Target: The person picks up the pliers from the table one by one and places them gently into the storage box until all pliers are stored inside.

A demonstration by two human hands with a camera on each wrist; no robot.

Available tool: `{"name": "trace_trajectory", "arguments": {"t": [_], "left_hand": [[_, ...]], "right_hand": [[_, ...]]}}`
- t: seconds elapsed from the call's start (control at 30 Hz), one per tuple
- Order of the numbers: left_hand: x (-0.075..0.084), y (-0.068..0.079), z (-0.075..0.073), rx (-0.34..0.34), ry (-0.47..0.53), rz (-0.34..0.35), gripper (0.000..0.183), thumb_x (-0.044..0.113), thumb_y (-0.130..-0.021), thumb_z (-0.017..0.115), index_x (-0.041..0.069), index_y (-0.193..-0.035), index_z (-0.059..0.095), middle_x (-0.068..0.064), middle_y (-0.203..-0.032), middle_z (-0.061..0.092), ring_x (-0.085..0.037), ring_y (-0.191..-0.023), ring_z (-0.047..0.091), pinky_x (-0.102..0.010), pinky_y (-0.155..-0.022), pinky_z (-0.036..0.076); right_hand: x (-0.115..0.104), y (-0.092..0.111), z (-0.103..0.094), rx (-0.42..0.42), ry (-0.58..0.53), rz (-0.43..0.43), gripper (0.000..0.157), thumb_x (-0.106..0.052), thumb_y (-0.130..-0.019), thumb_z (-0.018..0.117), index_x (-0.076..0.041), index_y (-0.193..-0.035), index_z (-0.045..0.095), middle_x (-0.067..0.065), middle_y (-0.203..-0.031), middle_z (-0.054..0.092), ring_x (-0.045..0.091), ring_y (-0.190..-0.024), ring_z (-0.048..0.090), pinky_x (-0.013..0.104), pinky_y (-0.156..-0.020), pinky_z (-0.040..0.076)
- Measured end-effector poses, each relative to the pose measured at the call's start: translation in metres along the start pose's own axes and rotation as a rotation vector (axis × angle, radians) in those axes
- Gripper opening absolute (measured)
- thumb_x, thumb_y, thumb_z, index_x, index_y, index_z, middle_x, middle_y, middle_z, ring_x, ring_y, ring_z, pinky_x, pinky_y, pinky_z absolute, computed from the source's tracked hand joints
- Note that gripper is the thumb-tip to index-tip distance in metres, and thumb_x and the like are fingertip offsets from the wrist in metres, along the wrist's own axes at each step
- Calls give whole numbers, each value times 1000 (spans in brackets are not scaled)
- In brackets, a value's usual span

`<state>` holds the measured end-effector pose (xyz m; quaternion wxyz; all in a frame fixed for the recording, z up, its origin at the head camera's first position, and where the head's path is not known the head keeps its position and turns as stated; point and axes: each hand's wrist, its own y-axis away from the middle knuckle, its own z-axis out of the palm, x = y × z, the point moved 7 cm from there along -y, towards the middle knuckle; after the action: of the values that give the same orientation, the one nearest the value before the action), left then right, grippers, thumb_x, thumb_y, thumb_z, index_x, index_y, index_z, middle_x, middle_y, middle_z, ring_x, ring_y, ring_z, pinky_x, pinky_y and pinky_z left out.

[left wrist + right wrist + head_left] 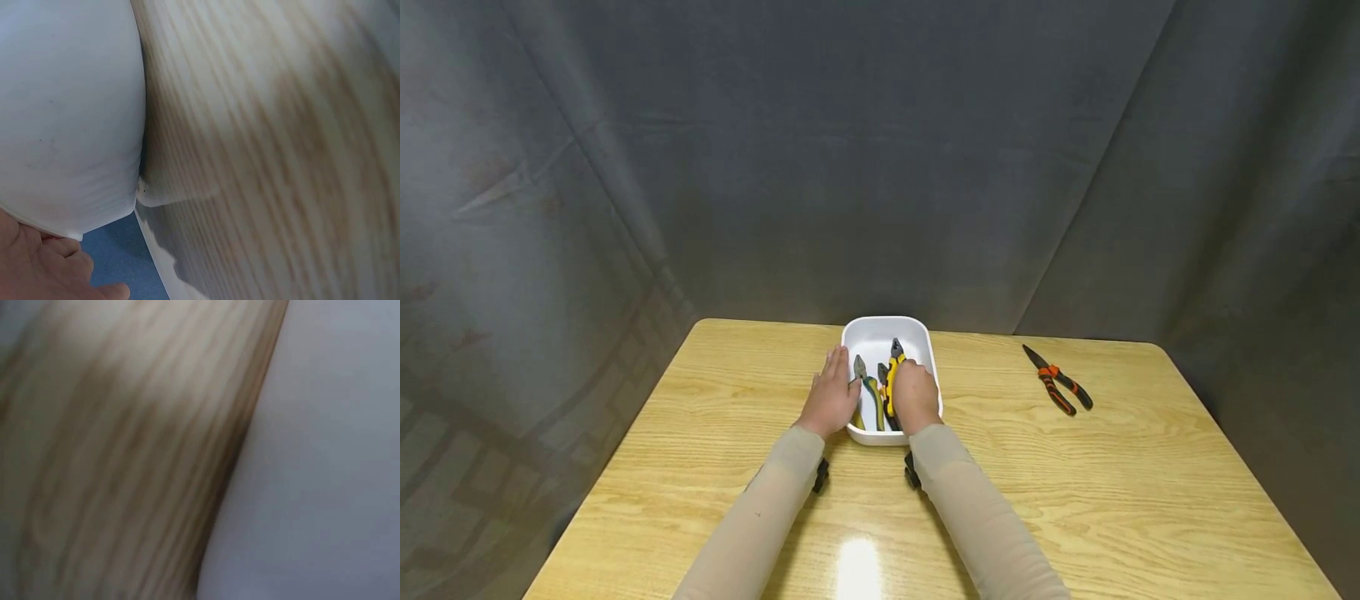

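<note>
A white box (880, 330) stands on the table with several pliers inside. My left hand (829, 396) holds its left wall, fingers along the outside and thumb over the rim; the left wrist view shows bent fingers (59, 265) at the box's edge. Inside the box, my right hand (917, 393) grips yellow-and-black pliers (892, 385), their jaws pointing away from me. Pliers with green-and-yellow handles (871, 388) lie to the left. Between them are partly hidden pliers with a dark head (883, 372). The right wrist view shows only box wall (312, 462) and table, without the hand.
Long-nosed pliers with orange-and-black handles (1054, 379) lie slightly spread on the right of the wooden table (737, 392). Dark grey cloth (880, 167) hangs behind the table and along its sides.
</note>
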<state>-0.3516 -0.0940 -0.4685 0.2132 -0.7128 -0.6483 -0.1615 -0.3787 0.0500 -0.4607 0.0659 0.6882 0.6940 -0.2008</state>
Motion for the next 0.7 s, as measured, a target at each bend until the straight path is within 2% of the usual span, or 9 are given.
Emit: {"name": "trace_trajectory", "arguments": {"t": [0.4,0.53,0.7], "left_hand": [[1,0,-1,16,2,7,63,27,-100,40,2,-150,11,-15,-156,11,-30,-142,10,-55,-111,15],[0,0,-1,21,3,10,63,26,-99,41,2,-150,11,-15,-156,11,-30,-142,11,-55,-111,15],[-1,0,0,14,5,1,64,28,-99,40,3,-150,11,-14,-156,10,-29,-143,9,-54,-112,14]], "right_hand": [[-1,2,2,11,32,-12,20,-3,-96,45,9,-95,61,19,-81,66,33,-70,66,41,-57,56],[-1,2,3,-12,47,-5,19,-5,-95,47,9,-98,60,19,-81,66,32,-70,66,40,-56,56],[-4,3,3,-1,67,-28,17,-3,-94,50,10,-99,59,20,-81,65,31,-71,66,39,-60,57]]}}
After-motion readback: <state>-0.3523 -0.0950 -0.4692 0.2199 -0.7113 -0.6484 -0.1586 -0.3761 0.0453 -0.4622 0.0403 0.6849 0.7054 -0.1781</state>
